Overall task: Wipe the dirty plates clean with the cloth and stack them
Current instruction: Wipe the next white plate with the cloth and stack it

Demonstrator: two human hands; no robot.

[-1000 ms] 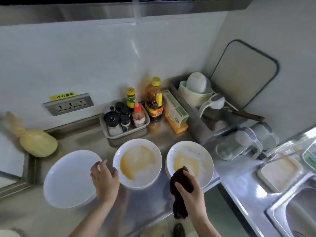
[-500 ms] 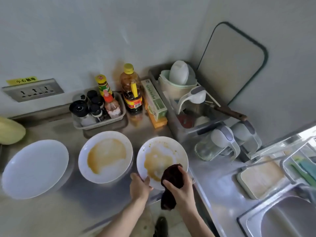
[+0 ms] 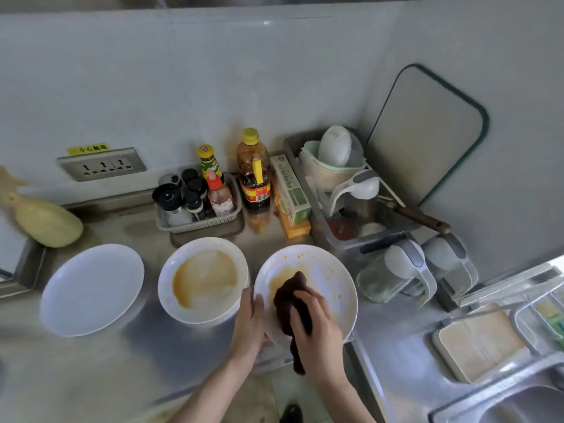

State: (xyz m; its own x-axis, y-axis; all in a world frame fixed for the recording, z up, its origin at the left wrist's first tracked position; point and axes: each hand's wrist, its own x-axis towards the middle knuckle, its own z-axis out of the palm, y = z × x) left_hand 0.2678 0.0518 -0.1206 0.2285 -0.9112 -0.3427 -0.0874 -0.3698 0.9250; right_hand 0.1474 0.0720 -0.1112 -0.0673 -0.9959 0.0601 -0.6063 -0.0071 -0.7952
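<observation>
Wiping right-hand dirty plate | right hand clutches dark cloth on its sauce stain, smear lying just beyond fingers | left hand grips plate's near-left rim | second dirty plate just left, nearer left hand

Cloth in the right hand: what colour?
Dark brown cloth, seen in the head view.

I stand at a home kitchen's steel counter, tiled wall behind. A basket of spice jars, an oil bottle and a dish rack with bowls line the back. A cutting board leans nearby, beside the sink.
</observation>
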